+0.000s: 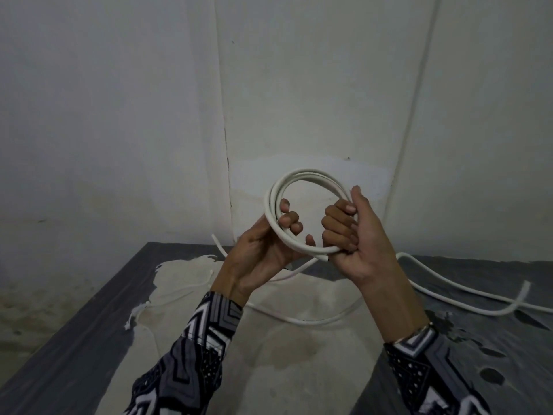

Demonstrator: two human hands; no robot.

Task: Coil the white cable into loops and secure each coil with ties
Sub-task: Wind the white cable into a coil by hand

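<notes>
A white cable coil of two or three round loops is held up in front of the wall, above the grey table. My left hand grips the coil's lower left, fingers curled through the loop. My right hand is closed around the coil's right side, thumb up along it. A cut cable end pokes out below my right fingers. The loose white cable trails from the coil down onto the table and curves off to the right. Thin white ties lie on the table at the left.
The grey table has a large pale worn patch in its middle and dark spots at the right. More loose cable lies at the right side. A short cable piece sits near the back edge. White walls stand close behind.
</notes>
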